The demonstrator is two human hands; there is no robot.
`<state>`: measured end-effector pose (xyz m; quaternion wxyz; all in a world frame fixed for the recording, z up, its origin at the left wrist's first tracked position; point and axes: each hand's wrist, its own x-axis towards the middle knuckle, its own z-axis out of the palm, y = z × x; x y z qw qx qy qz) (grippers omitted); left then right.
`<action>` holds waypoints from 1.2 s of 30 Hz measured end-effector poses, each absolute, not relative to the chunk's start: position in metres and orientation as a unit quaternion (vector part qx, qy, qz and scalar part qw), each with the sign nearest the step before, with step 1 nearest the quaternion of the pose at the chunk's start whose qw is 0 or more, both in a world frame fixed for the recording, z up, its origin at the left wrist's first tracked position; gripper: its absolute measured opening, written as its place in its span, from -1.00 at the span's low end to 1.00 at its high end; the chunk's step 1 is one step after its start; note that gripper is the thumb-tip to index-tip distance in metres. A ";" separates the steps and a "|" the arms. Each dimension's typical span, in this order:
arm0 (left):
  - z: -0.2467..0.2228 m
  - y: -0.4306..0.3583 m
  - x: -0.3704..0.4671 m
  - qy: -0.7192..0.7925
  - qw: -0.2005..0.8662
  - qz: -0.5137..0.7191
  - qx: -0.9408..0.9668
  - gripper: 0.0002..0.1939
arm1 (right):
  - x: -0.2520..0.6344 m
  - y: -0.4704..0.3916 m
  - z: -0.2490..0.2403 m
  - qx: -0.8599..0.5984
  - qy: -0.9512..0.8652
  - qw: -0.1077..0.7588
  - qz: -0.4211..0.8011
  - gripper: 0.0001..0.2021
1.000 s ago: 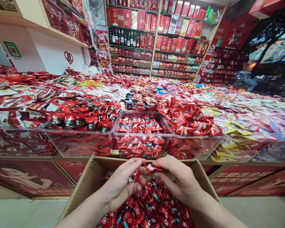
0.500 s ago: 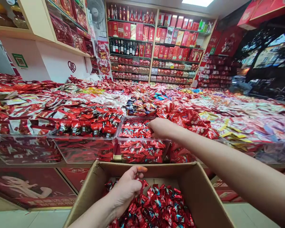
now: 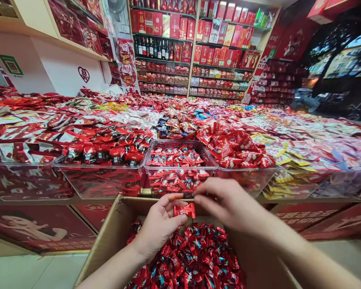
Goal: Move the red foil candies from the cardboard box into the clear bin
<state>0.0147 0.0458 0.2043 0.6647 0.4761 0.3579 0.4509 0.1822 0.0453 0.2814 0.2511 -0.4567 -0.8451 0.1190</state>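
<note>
At the far edge of the brown cardboard box, the half-closed left hand pinches a shiny red wrapped sweet, apparently to leave one end free. Beside it, the right hand is loosely curled, fingertips parted, with nothing visibly held.

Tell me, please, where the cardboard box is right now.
In the head view, the cardboard box is at the bottom centre, under the left hand and right hand, just in front of a clear bin of red-wrapped sweets.
</note>
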 end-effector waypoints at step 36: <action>0.217 0.036 0.018 0.332 0.702 0.471 0.419 -0.69 | 0.181 0.019 0.210 -0.421 -0.708 0.480 0.302 -0.99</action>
